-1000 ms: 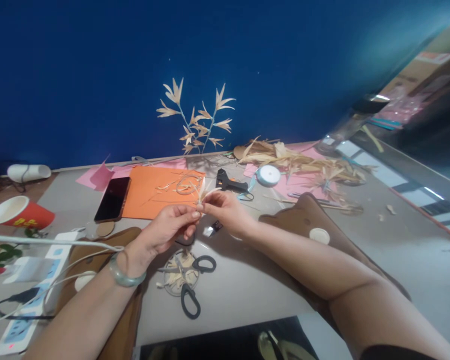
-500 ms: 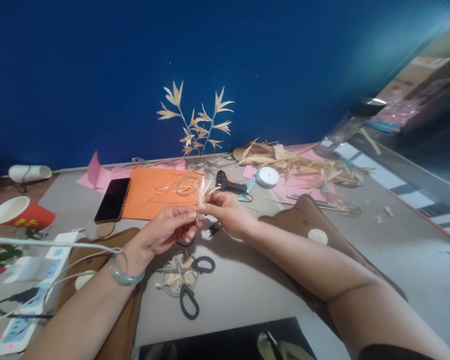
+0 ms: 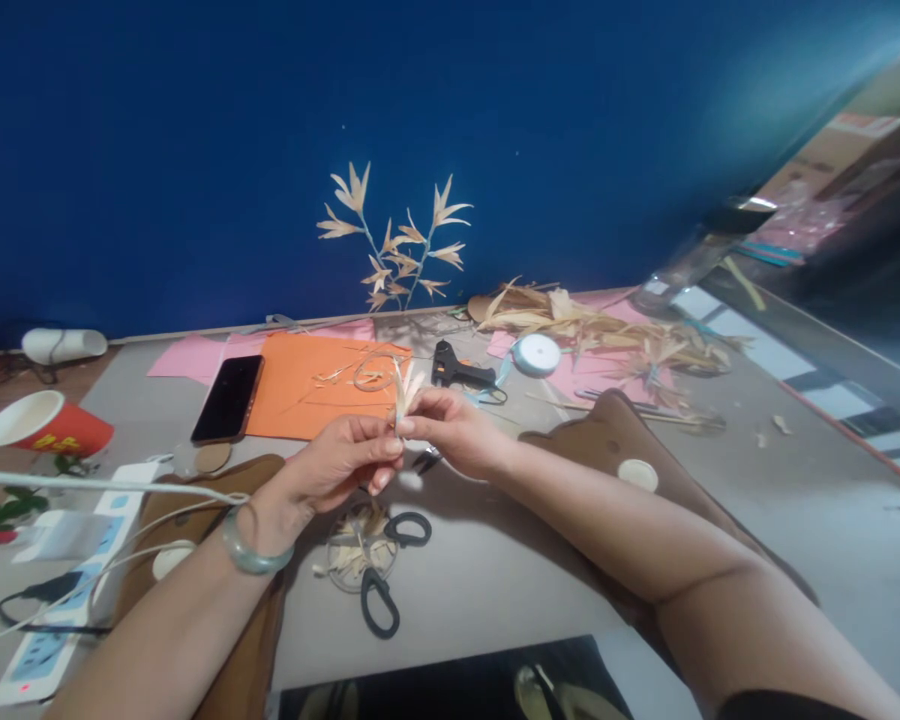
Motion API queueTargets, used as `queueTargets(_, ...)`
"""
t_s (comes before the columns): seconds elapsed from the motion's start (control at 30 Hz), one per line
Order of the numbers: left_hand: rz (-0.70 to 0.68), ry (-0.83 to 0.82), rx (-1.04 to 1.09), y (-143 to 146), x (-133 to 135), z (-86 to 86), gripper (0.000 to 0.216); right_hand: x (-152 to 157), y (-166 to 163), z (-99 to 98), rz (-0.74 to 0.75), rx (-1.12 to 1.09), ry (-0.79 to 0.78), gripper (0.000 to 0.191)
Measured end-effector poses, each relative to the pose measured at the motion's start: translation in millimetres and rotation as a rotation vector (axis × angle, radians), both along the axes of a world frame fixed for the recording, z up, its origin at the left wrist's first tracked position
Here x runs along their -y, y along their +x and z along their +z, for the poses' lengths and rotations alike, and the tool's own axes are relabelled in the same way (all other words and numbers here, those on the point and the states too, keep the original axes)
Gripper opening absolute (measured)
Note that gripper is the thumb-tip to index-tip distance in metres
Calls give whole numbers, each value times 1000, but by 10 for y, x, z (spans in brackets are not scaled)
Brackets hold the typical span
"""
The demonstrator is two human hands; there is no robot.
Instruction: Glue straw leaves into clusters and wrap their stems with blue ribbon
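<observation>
A small pale husk flower [image 3: 403,388] with pointed petals stands upright between my hands, above the middle of the table. My left hand [image 3: 351,458] pinches its lower end, which the fingertips mostly hide. From the other side my right hand [image 3: 450,428] grips the flower near its base, thumb and fingers pressed together. Below my hands, scissors with black handles [image 3: 380,602] lie over a round dish of husk scraps [image 3: 343,555]. Behind them, a black glue gun [image 3: 461,370] rests beside a spool of light blue ribbon [image 3: 536,354].
A branch of husk flowers [image 3: 401,255] stands against the blue wall. Dried husks [image 3: 592,325] are heaped at back right. On the left are a phone [image 3: 227,398], orange paper [image 3: 292,375], a tilted red cup [image 3: 49,425] and a power strip [image 3: 82,580] with cables.
My fingers have shifted a little around the flower's base, and the light blue bit at my left fingertips no longer shows. A raised pink paper flap at back left now lies flat.
</observation>
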State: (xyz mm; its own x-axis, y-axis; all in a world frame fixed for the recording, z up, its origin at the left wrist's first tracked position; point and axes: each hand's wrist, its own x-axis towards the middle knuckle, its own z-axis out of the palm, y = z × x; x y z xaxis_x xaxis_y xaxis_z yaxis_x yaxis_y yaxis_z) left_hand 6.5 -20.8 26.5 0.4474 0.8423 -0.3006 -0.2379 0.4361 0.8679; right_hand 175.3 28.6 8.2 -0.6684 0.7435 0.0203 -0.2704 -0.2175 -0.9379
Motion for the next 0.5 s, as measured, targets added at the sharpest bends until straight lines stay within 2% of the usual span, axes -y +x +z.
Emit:
queueTargets(0.13,24,29,-52,-2,10,-34,32,-2,8,-8,-8,3,17,20)
queueTargets(0.3,155,25,-89,3,6,-61,31,31,-1,17,-3,-12,-34,19)
queueTargets(0.5,341,79,-109,38,-28,-9,34,12,-25,-2,-152,1,-43,14)
